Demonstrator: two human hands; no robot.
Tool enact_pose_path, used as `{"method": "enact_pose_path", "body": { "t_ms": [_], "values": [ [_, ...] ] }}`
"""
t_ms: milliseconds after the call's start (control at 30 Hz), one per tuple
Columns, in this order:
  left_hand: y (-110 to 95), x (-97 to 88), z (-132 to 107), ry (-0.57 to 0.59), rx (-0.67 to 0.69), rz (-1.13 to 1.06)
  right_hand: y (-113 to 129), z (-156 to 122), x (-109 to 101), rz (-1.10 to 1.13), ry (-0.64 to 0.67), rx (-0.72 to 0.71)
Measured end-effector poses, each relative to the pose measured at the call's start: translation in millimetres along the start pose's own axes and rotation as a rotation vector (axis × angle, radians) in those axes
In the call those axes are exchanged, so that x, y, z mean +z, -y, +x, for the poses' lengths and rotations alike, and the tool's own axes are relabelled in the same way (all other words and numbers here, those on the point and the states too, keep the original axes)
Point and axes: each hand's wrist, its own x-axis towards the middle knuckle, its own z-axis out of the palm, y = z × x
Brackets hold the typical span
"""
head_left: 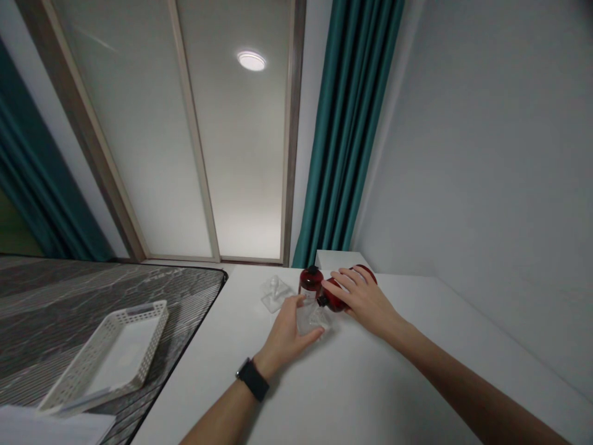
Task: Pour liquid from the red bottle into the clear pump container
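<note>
My right hand (359, 293) is wrapped over a dark red bottle (336, 295). That bottle lies tilted, its black cap end pointing left and down. Thumb and fingers apart, my left hand (293, 330) is curved around a clear plastic bag or container (311, 318) on the white table; its exact kind is hard to make out. A second red bottle (310, 281) with a black cap stands upright just behind it. To the left of that bottle lies a small clear plastic packet (274, 293) with something pale in it.
The white table (365, 383) meets a grey wall on the right. A white box-like object (340, 258) stands at the table's far edge. At left, a white perforated basket (111, 352) rests on a dark striped surface (194, 290), with white sheets (55, 426) nearby.
</note>
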Motion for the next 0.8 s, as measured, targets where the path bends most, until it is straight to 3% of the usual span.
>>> {"method": "enact_pose_path", "body": {
  "t_ms": [800],
  "values": [
    [0.4, 0.6, -0.2, -0.001, -0.005, 0.008, 0.2, 0.7, -0.2, -0.006, 0.011, 0.004]
  ]
}}
